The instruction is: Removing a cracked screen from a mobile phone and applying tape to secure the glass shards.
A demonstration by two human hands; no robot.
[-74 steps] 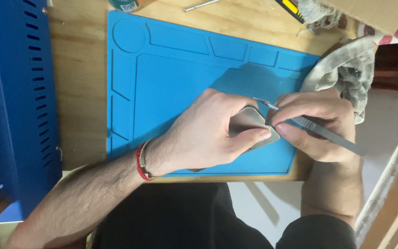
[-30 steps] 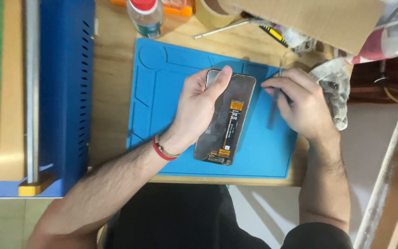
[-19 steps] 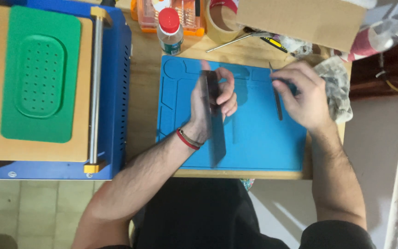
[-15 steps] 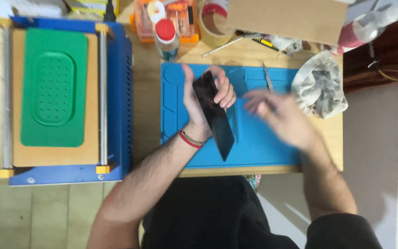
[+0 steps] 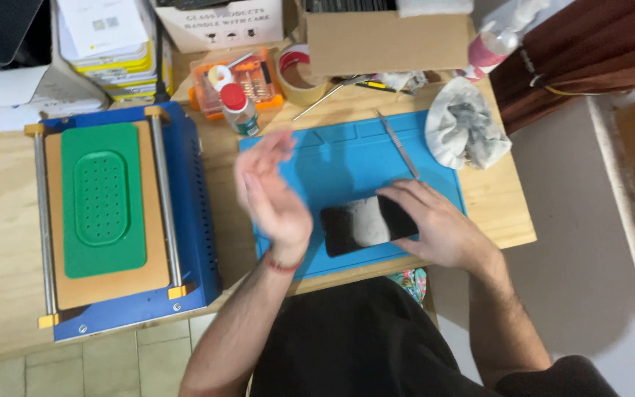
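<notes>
A dark phone (image 5: pixel 365 224) lies flat on the blue work mat (image 5: pixel 347 158), near the mat's front edge. My right hand (image 5: pixel 439 224) rests on the phone's right end, fingers spread over it. Blurred with motion, my left hand (image 5: pixel 270 195) hovers above the mat's left side with fingers apart and nothing in it; a red band circles its wrist. A thin metal tool (image 5: pixel 398 145) lies loose on the mat behind the phone.
A blue machine with a green pad (image 5: pixel 104 198) stands at the left. Behind the mat are a small bottle with a red cap (image 5: pixel 238 106), an orange parts tray (image 5: pixel 240 77), a tape roll (image 5: pixel 297 73), a cardboard box (image 5: pixel 387 37) and a crumpled grey cloth (image 5: pixel 464 129).
The phone went from upright in my left hand to flat on the mat. My left hand let it go and lifted away. My right hand put down the metal tool and moved onto the phone.
</notes>
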